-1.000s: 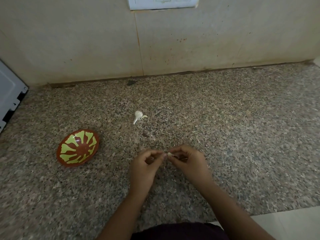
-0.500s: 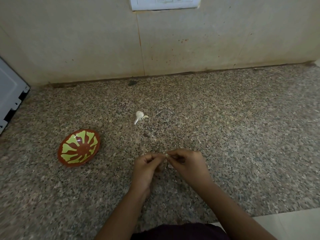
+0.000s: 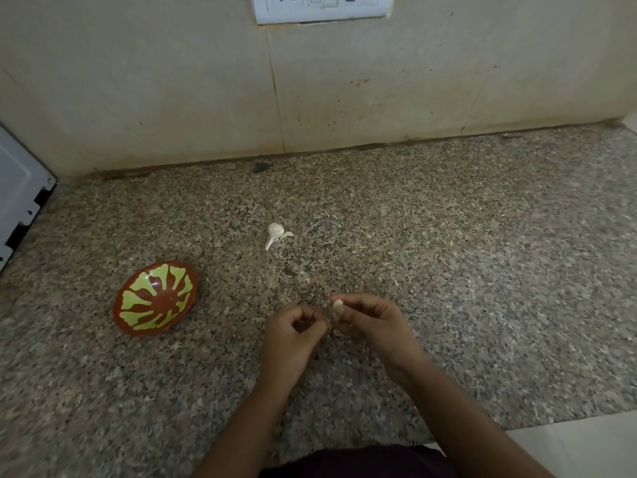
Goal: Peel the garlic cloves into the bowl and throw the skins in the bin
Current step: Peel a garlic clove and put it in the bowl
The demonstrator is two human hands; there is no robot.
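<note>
My right hand (image 3: 370, 320) pinches a small pale garlic clove (image 3: 337, 304) between thumb and fingertips, low over the granite counter (image 3: 448, 270). Just to its left, my left hand (image 3: 293, 334) has its fingers curled inward; whether it holds a scrap of skin I cannot tell. A red-brown bowl (image 3: 155, 299) with a yellow-green pattern sits tilted on the counter to the left of both hands. A whitish piece of garlic (image 3: 275, 233) with a stem and loose skin lies on the counter beyond the hands. No bin is in view.
A tiled wall (image 3: 310, 98) rises behind the counter, with a white switch plate (image 3: 322, 6) at the top. A white appliance (image 3: 17, 198) stands at the far left edge. The counter's front edge runs along the lower right.
My hands have come apart a little: the right one has lifted slightly with the clove, the left has drawn back and down.
</note>
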